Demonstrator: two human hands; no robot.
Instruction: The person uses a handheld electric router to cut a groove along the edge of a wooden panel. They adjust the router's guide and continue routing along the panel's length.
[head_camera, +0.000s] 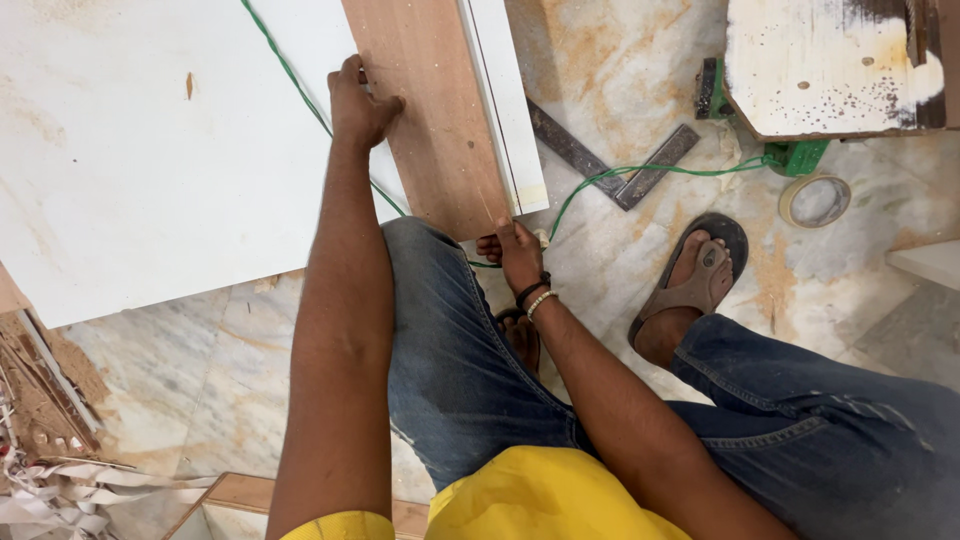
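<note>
A brown wooden board (430, 110) with a white laminated strip (505, 90) along its right edge lies over a large white sheet (150, 150) on the marble floor. My left hand (355, 100) grips the board's left edge, thumb on top. My right hand (515, 255), with bracelets on the wrist, holds the board's near end at its lower right corner. My left knee in jeans sits just under that end. A green cord (620, 175) runs under the board and across the floor.
A metal try square (610, 165) lies on the floor right of the board. A tape roll (815, 200) and a green tool (795, 155) sit beside a white speckled panel (830, 70). My sandalled foot (695, 280) rests nearby. Wood scraps and shavings (50, 440) pile at lower left.
</note>
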